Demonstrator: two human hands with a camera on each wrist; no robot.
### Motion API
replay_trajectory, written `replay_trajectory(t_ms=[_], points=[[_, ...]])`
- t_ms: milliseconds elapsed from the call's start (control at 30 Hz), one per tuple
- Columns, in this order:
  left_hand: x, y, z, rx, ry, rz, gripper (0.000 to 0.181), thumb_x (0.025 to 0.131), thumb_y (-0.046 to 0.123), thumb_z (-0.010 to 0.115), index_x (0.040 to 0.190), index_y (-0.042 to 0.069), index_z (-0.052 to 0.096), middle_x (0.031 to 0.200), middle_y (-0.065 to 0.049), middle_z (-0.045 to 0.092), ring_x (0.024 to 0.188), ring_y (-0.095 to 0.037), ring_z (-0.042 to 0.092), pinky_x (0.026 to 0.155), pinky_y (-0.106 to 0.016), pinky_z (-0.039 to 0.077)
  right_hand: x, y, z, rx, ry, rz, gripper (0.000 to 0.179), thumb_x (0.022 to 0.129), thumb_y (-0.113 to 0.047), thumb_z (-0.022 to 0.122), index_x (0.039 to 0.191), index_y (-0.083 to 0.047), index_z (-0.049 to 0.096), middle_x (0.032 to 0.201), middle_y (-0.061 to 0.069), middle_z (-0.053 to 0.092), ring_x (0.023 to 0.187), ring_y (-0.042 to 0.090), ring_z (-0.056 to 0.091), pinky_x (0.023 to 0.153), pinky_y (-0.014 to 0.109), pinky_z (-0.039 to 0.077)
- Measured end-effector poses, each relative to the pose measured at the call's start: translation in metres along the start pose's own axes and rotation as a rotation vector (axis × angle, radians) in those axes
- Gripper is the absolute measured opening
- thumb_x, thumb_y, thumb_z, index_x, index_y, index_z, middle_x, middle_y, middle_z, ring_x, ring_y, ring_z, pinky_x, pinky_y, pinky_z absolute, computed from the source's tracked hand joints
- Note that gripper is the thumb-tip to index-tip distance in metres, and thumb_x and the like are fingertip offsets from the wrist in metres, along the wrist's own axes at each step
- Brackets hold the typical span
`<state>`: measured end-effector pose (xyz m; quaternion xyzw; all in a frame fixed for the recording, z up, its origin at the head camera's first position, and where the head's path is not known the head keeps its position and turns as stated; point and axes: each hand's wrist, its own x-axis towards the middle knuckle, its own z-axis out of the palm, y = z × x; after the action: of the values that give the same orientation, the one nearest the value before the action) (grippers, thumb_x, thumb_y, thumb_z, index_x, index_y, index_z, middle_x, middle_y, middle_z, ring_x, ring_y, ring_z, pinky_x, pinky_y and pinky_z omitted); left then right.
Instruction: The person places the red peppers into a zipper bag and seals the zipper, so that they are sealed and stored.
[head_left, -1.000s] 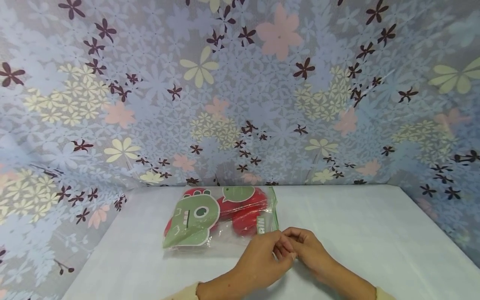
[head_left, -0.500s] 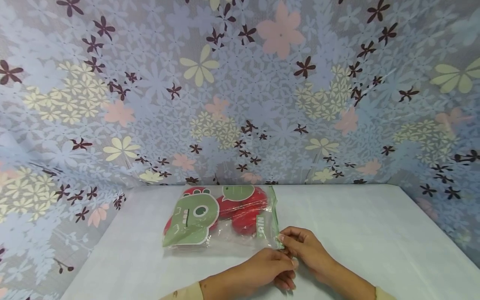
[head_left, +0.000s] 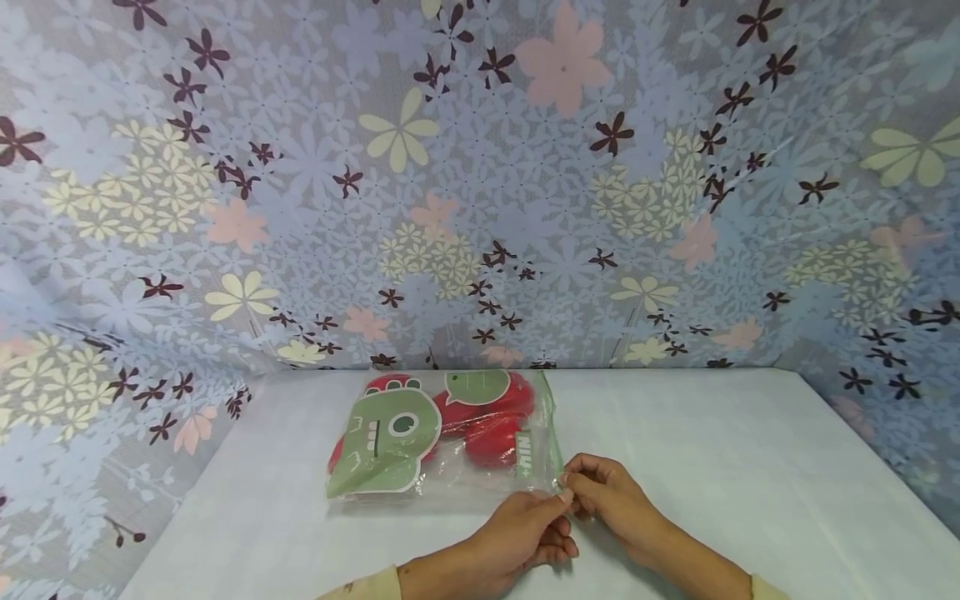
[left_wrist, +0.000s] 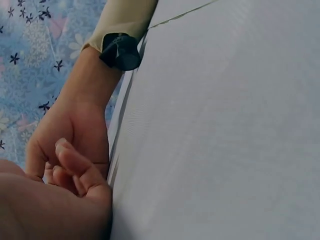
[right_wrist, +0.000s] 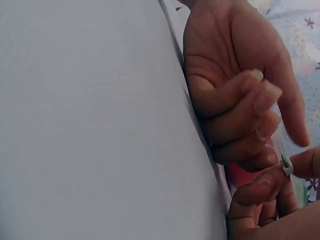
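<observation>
A clear plastic zip bag (head_left: 450, 483), printed with a green one-eyed monster, lies flat on the white table with red objects inside. Its green zip edge (head_left: 555, 425) faces right. My right hand (head_left: 618, 504) pinches the near right corner of that edge between thumb and index finger; the right wrist view shows a bit of the green-white zip strip (right_wrist: 286, 165) there. My left hand (head_left: 521, 533) is just beside it, thumb stretched toward the corner, other fingers loosely curled. In the right wrist view, a gap separates the left thumb from the left fingers (right_wrist: 235, 115).
The white table surface (head_left: 712, 433) extends to both sides of the bag. A floral-patterned cloth (head_left: 480, 208) hangs behind it and along the sides. Dark gear sits at the right wrist (left_wrist: 120, 52) by the pale sleeve.
My left hand drew back from the corner toward the near side, then rose again beside the right fingers. The right hand stays at the corner. The bag's label side shifted slightly.
</observation>
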<state>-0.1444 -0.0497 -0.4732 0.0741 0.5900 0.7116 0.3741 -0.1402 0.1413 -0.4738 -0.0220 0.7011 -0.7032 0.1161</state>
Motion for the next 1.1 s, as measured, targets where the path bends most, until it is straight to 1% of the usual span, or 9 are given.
replay_trajectory(t_ms=[100,167,300,400,467,567,667,900,1100], points=[[0.002,-0.001,-0.001,-0.018,0.026,0.029,0.033,0.107,0.037,0.062,0.090,0.009,0.063,0.079,-0.002,0.065,0.072,-0.008,0.064,0.066,-0.018,0.054,-0.001,0.000,-0.001,-0.011,0.010,0.011,0.010,0.100,-0.011,0.060,0.094,-0.004,0.060,0.071,-0.002,0.056,0.067,0.013,0.057,0.060,0.025,0.047],[0.003,-0.001,-0.002,-0.028,0.043,0.047,0.033,0.107,0.035,0.062,0.091,0.007,0.066,0.079,-0.002,0.066,0.073,-0.007,0.064,0.066,-0.017,0.053,0.000,0.001,-0.002,-0.016,0.001,0.019,0.009,0.099,-0.010,0.059,0.092,-0.005,0.058,0.069,-0.001,0.055,0.066,0.013,0.058,0.057,0.025,0.048],[0.004,-0.001,-0.003,-0.042,0.052,0.091,0.028,0.107,0.028,0.063,0.102,0.000,0.069,0.083,-0.002,0.070,0.074,-0.007,0.066,0.066,-0.017,0.054,0.001,0.001,-0.004,-0.024,-0.054,0.025,0.010,0.099,-0.008,0.057,0.089,-0.006,0.055,0.073,0.002,0.059,0.064,0.013,0.059,0.054,0.024,0.048],[0.004,-0.002,-0.004,-0.052,0.056,0.123,0.025,0.107,0.023,0.063,0.110,-0.001,0.069,0.084,-0.002,0.071,0.075,-0.008,0.067,0.067,-0.018,0.055,0.001,0.000,-0.006,-0.033,-0.105,0.009,0.011,0.099,-0.008,0.056,0.089,-0.005,0.055,0.077,0.004,0.062,0.063,0.013,0.058,0.053,0.023,0.047],[0.004,-0.002,-0.005,-0.054,0.057,0.132,0.022,0.108,0.021,0.062,0.111,0.000,0.068,0.083,-0.001,0.071,0.075,-0.007,0.066,0.067,-0.018,0.055,0.001,0.000,-0.007,-0.042,-0.146,-0.015,0.014,0.100,-0.007,0.055,0.087,0.000,0.054,0.076,0.005,0.063,0.062,0.013,0.058,0.051,0.022,0.046],[0.004,-0.003,-0.004,-0.052,0.077,0.141,0.018,0.107,0.017,0.061,0.107,0.000,0.068,0.079,-0.001,0.068,0.073,-0.007,0.063,0.066,-0.018,0.053,0.002,0.000,-0.009,-0.081,-0.221,-0.073,0.022,0.098,-0.004,0.053,0.084,0.012,0.050,0.073,0.005,0.065,0.060,0.012,0.059,0.049,0.020,0.044],[0.005,-0.003,-0.004,-0.053,0.087,0.148,0.016,0.107,0.014,0.061,0.103,0.000,0.069,0.077,-0.001,0.068,0.071,-0.007,0.061,0.064,-0.017,0.050,0.003,0.001,-0.011,-0.110,-0.273,-0.107,0.029,0.098,-0.003,0.053,0.086,0.022,0.045,0.071,0.004,0.066,0.059,0.010,0.059,0.047,0.019,0.044],[0.005,-0.003,-0.004,-0.052,0.090,0.136,0.017,0.107,0.014,0.062,0.099,0.001,0.069,0.077,-0.001,0.068,0.071,-0.006,0.061,0.064,-0.016,0.050,0.005,0.003,-0.014,-0.069,-0.297,-0.109,0.033,0.100,-0.004,0.053,0.088,0.025,0.043,0.073,0.003,0.068,0.060,0.009,0.060,0.049,0.019,0.046],[0.007,-0.005,-0.003,-0.036,0.114,0.136,0.017,0.106,0.014,0.063,0.102,-0.002,0.069,0.078,-0.001,0.066,0.070,-0.007,0.061,0.064,-0.017,0.051,0.007,0.004,-0.016,-0.042,-0.258,-0.095,0.029,0.098,-0.002,0.052,0.091,0.025,0.043,0.075,0.004,0.067,0.060,0.010,0.061,0.048,0.020,0.047]])
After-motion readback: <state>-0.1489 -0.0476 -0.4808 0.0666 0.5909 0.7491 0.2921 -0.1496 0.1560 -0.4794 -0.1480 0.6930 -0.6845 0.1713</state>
